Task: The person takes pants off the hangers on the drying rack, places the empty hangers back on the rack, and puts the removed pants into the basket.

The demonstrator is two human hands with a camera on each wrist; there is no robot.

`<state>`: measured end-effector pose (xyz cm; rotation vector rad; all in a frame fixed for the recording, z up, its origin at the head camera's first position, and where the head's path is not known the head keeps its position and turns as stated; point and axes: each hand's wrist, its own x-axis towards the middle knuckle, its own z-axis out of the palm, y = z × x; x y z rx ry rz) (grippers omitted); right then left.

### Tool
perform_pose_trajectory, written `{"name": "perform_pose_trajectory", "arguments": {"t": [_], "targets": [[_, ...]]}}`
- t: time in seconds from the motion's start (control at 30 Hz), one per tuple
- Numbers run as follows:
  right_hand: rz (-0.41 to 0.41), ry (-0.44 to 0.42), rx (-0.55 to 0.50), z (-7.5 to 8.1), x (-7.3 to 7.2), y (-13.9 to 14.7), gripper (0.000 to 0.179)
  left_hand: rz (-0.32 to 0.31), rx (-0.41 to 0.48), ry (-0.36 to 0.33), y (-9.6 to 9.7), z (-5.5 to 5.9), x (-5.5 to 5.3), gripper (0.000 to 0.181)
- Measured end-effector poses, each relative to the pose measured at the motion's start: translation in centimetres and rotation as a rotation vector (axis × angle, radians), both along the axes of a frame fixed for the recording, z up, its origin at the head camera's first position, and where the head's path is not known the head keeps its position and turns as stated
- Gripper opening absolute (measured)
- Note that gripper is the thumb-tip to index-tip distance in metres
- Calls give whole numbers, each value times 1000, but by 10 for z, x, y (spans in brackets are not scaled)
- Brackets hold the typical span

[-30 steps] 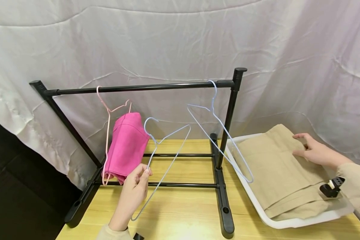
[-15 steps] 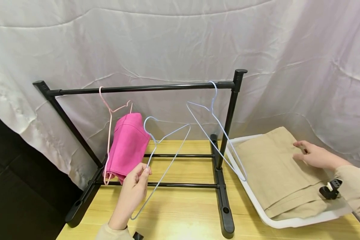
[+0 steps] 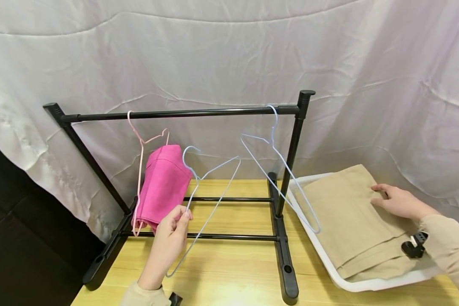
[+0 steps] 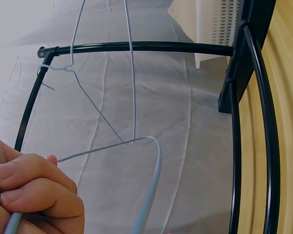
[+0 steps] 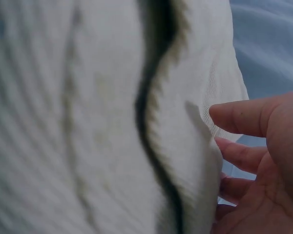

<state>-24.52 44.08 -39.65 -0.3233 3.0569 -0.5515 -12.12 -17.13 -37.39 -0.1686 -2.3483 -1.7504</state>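
Observation:
In the head view my left hand (image 3: 172, 238) pinches one side of a light blue wire hanger (image 3: 218, 204), held up in front of the rack. The left wrist view shows its curled fingers (image 4: 44, 195) around the wire. Over to the right, my right hand (image 3: 399, 202) lies at the far right edge of folded beige trousers (image 3: 344, 212). In the right wrist view the thumb and fingers (image 5: 239, 117) are spread, their tips right at the cloth (image 5: 205, 161). The trousers rest in a white basket (image 3: 329, 270).
A black rack (image 3: 199, 113) stands on the wooden table (image 3: 229, 272). On its bar hang a pink hanger (image 3: 140, 170), beside a folded magenta cloth (image 3: 164, 182), and a second blue hanger (image 3: 277, 151) close to the basket. A pale curtain (image 3: 214, 55) hangs behind.
My right hand has shifted slightly left over the trousers. The hanger in my left hand has moved only slightly, and the hanging blue hanger sways a little.

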Motion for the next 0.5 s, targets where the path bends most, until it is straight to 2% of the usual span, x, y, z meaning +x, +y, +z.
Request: {"name": "perform_pose_trajectory", "arguments": {"t": [0.5], "targets": [[-3,3,20,3,7,-12,60,26,-51,35,3,13,-7,19]]}}
